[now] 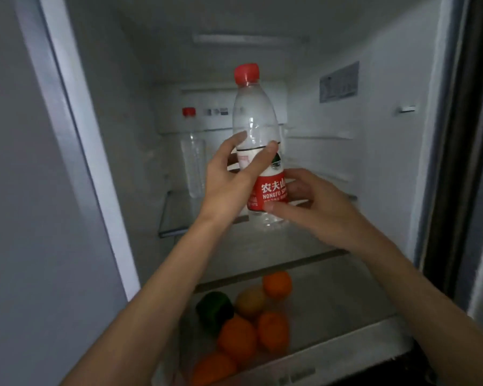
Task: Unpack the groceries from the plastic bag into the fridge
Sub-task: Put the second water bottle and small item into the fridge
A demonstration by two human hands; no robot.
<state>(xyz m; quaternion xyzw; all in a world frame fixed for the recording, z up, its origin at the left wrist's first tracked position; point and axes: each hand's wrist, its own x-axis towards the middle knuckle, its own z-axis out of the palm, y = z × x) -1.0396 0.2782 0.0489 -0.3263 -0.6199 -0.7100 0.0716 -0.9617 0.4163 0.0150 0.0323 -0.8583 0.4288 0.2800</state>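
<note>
A clear water bottle (255,118) with a red cap and a red label stands upright in mid-air in front of the open fridge (374,151). My left hand (229,179) grips it at the top of the label, thumb and fingers curled round its left side. My right hand (315,201) holds the lower part of the label from the right. The bottle's base hangs just above the front of a glass shelf (179,218). The plastic bag is out of view.
A second clear bottle (193,162) with a red cap stands at the back left of the same shelf. Below, a drawer (346,349) holds several oranges (237,338), a green pepper (214,310) and a yellowish fruit (250,300). A white wall panel (39,218) borders the fridge at left.
</note>
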